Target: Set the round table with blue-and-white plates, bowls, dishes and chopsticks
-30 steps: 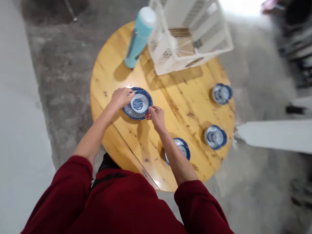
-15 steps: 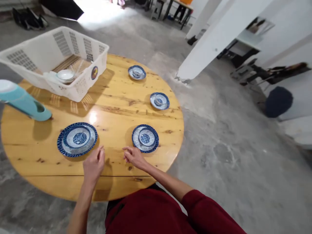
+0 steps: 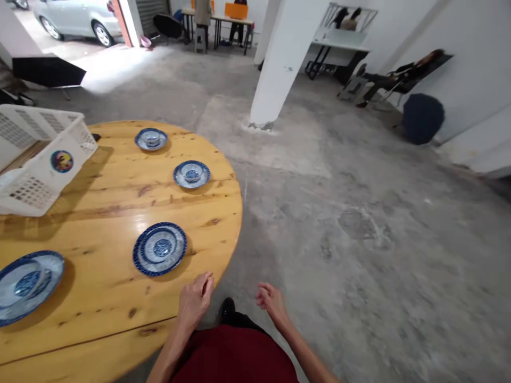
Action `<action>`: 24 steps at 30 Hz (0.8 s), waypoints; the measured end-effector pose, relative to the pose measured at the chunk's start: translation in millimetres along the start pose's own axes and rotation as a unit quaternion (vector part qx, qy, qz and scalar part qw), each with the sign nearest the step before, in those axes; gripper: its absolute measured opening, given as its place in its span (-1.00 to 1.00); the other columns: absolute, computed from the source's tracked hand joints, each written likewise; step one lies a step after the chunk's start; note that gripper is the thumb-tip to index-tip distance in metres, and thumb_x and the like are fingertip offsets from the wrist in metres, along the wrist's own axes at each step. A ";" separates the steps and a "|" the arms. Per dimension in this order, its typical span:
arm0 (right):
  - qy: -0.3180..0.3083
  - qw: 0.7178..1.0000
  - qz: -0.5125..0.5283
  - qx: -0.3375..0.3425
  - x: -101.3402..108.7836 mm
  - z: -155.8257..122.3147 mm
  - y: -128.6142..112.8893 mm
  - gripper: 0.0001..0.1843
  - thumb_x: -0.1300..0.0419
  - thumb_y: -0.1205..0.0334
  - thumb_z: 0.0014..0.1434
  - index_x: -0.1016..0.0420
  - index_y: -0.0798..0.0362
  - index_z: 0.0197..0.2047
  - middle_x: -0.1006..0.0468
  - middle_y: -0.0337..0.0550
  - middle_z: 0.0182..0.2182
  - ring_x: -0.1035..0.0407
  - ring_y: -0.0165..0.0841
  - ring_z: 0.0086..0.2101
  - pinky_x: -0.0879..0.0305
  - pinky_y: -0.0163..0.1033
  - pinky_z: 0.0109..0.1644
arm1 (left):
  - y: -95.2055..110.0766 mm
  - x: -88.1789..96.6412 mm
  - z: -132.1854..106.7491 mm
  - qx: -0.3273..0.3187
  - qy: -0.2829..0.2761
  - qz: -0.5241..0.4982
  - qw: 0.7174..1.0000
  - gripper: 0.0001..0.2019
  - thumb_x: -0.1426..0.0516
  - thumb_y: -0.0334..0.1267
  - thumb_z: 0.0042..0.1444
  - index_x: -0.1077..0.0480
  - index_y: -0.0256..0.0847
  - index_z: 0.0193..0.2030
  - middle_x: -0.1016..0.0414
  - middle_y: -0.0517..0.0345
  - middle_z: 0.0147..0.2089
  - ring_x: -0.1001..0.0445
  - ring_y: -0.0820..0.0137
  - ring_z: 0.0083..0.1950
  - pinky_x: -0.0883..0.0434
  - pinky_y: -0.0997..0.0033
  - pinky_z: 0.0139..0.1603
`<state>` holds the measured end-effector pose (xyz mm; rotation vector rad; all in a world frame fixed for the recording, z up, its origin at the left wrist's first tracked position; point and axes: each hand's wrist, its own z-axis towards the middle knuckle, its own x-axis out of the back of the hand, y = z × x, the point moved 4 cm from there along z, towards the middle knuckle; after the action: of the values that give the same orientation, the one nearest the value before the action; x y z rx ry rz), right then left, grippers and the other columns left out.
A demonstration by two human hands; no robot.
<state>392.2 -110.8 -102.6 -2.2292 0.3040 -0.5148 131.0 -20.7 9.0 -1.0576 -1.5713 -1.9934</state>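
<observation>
My left hand is loosely closed with nothing in it, in front of the table's right edge. Nearest to it is a blue-and-white plate with a patterned bowl on top. My right hand hangs over the floor away from the table, empty, its fingers bent and slightly apart. A larger plate with a bowl sits at the left edge of the view. Two smaller plates, each bearing a small bowl, lie farther back.
The round wooden table fills the left. A white plastic basket stands on it, partly cut off. A white pillar rises beyond the table. A reclining person, a dark blue stool and a black umbrella are farther off.
My view has swung right and moved toward the table's right side, so the tableware and basket appear farther left. Both hands have come away from the plates; the turquoise object has left the view.
</observation>
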 end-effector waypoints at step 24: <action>0.067 0.990 0.014 -0.122 230.1 196.0 -5.6 -0.83 -0.20 0.15 -0.12 -0.46 0.00 -0.39 -0.50 -0.22 -0.64 -0.33 -0.39 -0.69 -0.14 -0.36 -0.62 | 146.7 -170.6 250.8 -0.060 -0.071 -0.022 0.995 -0.66 0.02 -0.16 0.38 -0.57 -0.10 0.01 -0.71 0.10 0.00 -0.69 0.27 -0.01 -0.60 0.34 -0.01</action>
<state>686.4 -63.6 -153.2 -2.4262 0.4898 -0.6425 422.6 147.7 -2.6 -1.2458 -1.5743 -2.1061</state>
